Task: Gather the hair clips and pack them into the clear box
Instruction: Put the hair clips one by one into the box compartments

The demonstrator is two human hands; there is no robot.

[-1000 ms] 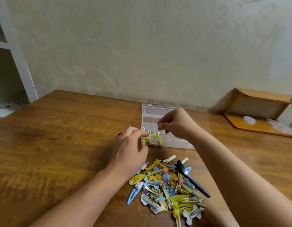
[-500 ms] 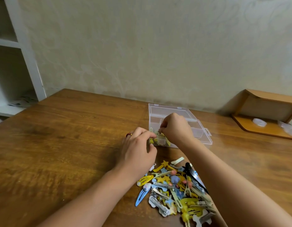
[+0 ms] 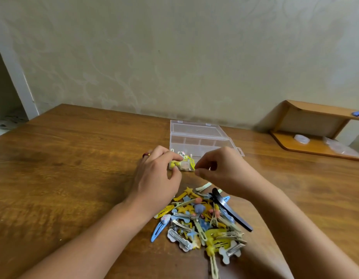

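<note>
A left hand (image 3: 157, 178) pinches clips in a clear box (image 3: 200, 137) while the right hand (image 3: 221, 170) hovers empty, fingers loosely curled, above the pile of hair clips (image 3: 202, 220).

Table (image 3: 73, 178): running from the near edge back to the wall (image 3: 174, 57).
Clear box (image 3: 196, 137): lying open near the table's far edge, right of centre, its lid toward the wall.
Packed clips (image 3: 183, 163): sitting in the box's near-left compartment.
Pile of hair clips (image 3: 202, 220): lying on the table before the box, toward the near edge.
Left hand (image 3: 156, 178): resting at the box's near-left corner, touching it.
Right hand (image 3: 221, 170): hovering at the box's near edge, right of the packed clips.
Small shelf (image 3: 315, 129): standing at the table's far-right corner, against the wall.
Shelving unit (image 3: 11, 77): standing beyond the table's far-left corner.
</note>
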